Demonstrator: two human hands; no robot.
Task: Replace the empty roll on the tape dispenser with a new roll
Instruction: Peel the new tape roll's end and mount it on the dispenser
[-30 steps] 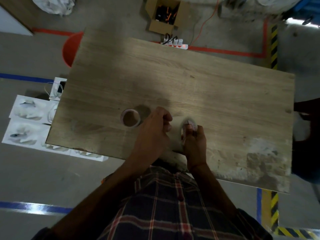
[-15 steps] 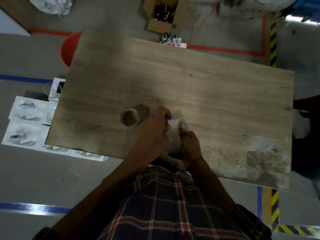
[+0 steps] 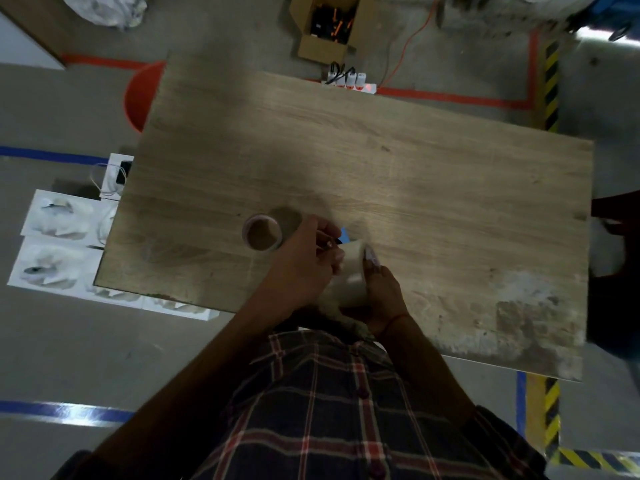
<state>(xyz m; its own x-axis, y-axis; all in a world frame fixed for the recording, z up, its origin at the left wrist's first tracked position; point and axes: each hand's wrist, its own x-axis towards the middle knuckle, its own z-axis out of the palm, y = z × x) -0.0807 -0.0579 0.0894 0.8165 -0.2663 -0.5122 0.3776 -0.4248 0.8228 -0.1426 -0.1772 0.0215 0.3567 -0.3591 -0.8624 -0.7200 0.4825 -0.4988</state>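
Observation:
Near the table's front edge, my right hand (image 3: 382, 292) grips a pale new tape roll (image 3: 349, 277) from the right, with its broad band facing up. My left hand (image 3: 303, 263) is curled right against the roll's left side. It holds the tape dispenser (image 3: 344, 233), of which only a small blue tip and a dark edge show past my fingers. The empty roll (image 3: 262, 233), a short brown cardboard core, stands on end on the wooden table (image 3: 398, 174) just left of my left hand, apart from it.
The table's right front corner is stained white. On the floor lie white foam trays (image 3: 52, 251) at the left, a red bucket (image 3: 140, 95) at the back left, and an open cardboard box (image 3: 325, 26) with a power strip (image 3: 348, 81) behind the table.
The new roll has turned in my right hand from edge-on to band-up and moved left against my left hand. A blue tip of the dispenser now shows.

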